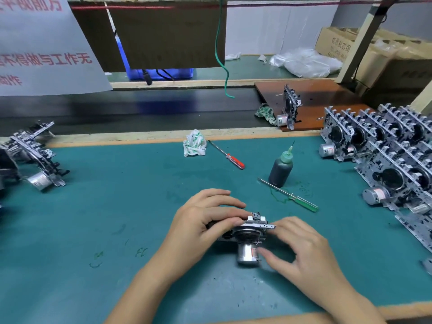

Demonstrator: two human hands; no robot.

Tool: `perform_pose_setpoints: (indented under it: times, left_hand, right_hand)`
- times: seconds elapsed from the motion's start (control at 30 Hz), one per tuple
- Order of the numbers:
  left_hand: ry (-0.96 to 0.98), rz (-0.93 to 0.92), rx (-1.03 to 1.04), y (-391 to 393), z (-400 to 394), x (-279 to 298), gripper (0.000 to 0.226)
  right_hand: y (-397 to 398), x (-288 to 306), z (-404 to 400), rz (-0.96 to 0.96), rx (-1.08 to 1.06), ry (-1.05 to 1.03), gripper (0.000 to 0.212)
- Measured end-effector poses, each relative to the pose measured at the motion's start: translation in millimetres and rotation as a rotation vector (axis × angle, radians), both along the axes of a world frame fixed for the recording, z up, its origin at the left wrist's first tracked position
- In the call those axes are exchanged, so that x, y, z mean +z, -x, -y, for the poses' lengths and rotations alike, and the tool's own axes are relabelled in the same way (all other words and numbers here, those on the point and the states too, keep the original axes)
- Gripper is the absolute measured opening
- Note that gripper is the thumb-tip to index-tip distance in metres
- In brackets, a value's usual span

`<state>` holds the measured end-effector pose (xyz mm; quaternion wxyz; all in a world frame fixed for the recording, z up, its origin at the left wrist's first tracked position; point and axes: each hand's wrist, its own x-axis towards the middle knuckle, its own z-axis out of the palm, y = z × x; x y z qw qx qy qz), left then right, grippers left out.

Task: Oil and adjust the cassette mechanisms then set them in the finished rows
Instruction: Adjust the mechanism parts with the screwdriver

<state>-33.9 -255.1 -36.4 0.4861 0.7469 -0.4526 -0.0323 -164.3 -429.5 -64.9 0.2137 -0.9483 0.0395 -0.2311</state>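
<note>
A cassette mechanism [248, 237] with a silver motor stands on the green mat [117, 206] near the front middle. My left hand [205, 220] grips its left side and top, fingers curled over the frame. My right hand [297, 249] pinches its right edge, with the thumb against the motor. An oil bottle [280, 169] with a green nozzle stands behind them. Rows of mechanisms [385, 148] stand at the right. More mechanisms [32, 155] lie at the left.
A red-handled screwdriver [228, 155] and a green-handled screwdriver [289, 195] lie on the mat, with a crumpled cloth [194, 143] behind. One mechanism [289, 108] stands on a brown board [327, 97]. A green cable [222, 54] hangs over the black belt [140, 111].
</note>
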Motion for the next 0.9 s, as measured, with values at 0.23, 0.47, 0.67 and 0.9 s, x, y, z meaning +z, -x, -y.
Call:
perform_pose_setpoints:
  times: [0.23,0.47,0.67,0.9]
  left_hand:
    - [-0.002,0.012,-0.006,-1,0,0,0.027]
    - [0.017,0.013,-0.025,-1,1,2,0.025]
    - [0.018,0.033,-0.026,-1,-1,0,0.025]
    - [0.013,0.032,-0.018,-1,-1,0,0.025]
  right_hand:
    - [-1,2,-3,-0.003,-0.055,-0.035,0.034]
    - [2,4,-6,-0.032,-0.059,-0.006,0.036]
    - [-7,18,-9,-0.105,0.027,-0.408,0.045]
    - [-27,25,-6,-0.114,0.126,-0.637,0.027]
